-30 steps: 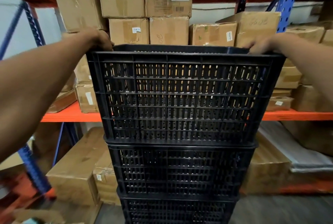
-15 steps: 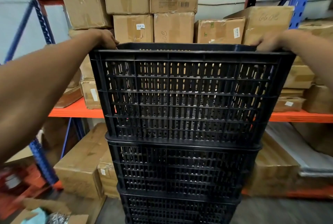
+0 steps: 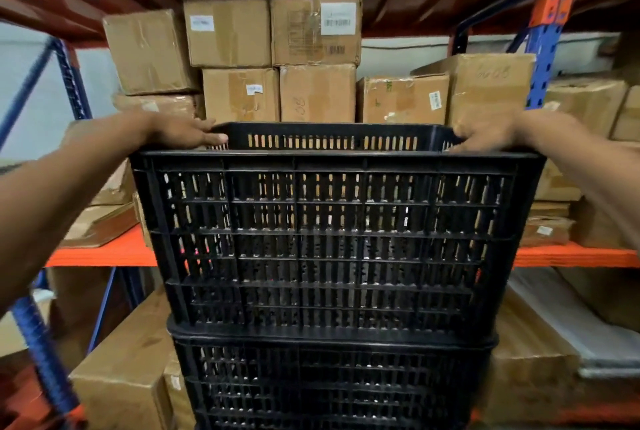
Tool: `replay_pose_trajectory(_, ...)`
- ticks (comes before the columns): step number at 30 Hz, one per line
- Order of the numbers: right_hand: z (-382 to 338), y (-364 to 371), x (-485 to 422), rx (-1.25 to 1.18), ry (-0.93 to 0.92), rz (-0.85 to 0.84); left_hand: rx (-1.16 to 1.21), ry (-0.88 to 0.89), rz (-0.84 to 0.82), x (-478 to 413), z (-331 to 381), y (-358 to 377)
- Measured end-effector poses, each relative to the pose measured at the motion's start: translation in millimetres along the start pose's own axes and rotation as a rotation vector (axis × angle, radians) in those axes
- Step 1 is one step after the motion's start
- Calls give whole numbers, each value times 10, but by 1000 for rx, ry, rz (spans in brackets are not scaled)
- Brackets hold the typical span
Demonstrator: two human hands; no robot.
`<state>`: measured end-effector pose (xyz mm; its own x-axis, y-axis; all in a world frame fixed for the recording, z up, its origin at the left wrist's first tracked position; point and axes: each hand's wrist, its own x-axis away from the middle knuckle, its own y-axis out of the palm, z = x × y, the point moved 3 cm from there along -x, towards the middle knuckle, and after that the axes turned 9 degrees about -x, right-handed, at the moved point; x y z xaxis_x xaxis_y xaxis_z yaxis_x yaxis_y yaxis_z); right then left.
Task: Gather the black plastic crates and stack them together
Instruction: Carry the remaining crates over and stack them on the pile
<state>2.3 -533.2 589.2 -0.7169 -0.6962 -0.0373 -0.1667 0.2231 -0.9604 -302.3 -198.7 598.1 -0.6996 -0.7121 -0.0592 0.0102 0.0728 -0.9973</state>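
Observation:
A black slotted plastic crate [image 3: 332,239] sits on top of a stack, nested onto a second black crate [image 3: 332,384] beneath it. My left hand [image 3: 180,133] lies over the top crate's left rim, fingers curled onto the edge. My right hand [image 3: 491,133] holds the right rim the same way. Both arms reach forward from the frame's sides. The crate's inside is mostly hidden; only the far wall's slots show. Anything lower in the stack is cut off by the bottom edge.
An orange and blue pallet rack [image 3: 547,59] stands right behind the stack, its shelf [image 3: 104,253] packed with cardboard boxes [image 3: 315,31]. More boxes [image 3: 124,374] sit on the floor at the left and right of the stack.
The view has tilted upward, so the stack sits lower in frame and the third crate has dropped out of sight. Both hands stay on the top crate's rim.

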Motion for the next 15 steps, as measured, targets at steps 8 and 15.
replay_pose_trajectory(8,77,11,-200,-43,-16,-46,-64,80,15,-123,13,32)
replay_pose_trajectory(15,-43,-42,-111,61,-58,106,-93,23,203,14,-33,-92)
